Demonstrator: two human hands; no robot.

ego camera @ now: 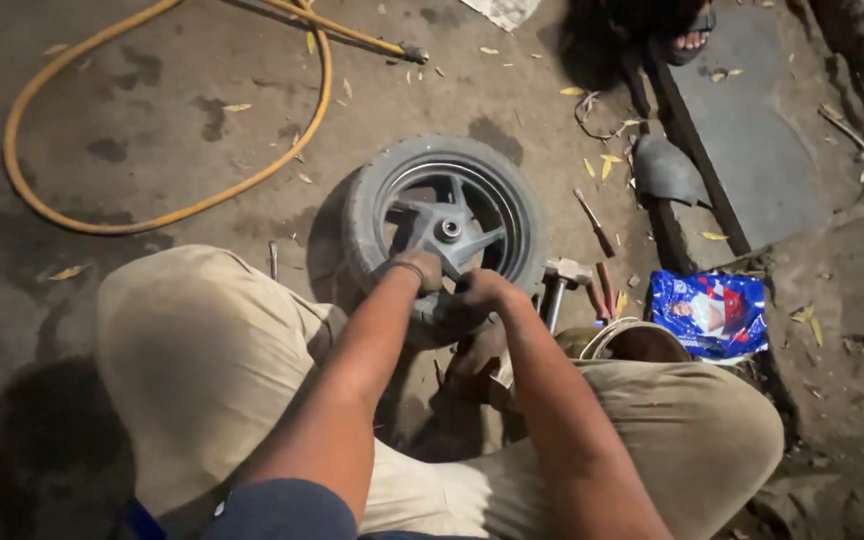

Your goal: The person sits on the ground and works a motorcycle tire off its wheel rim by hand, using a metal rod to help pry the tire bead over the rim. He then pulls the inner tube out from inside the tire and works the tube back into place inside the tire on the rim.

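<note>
A small wheel with a black tyre [372, 190] and a grey spoked rim [449, 228] lies flat on the dirty ground between my bent knees. Both my hands rest on its near edge. My left hand [418, 272] is closed over the tyre and rim there, with a band around the wrist. Right beside it, my right hand [482, 292] grips the same near part of the tyre, fingers curled. What lies under the fingers is hidden.
A yellow hose [167, 215] loops across the ground at the left. A hammer [560, 280] and thin tools [594, 224] lie right of the wheel, near a blue packet [709, 313] and a round tin [630, 340]. Another person's sandalled foot [690, 40] is at the top.
</note>
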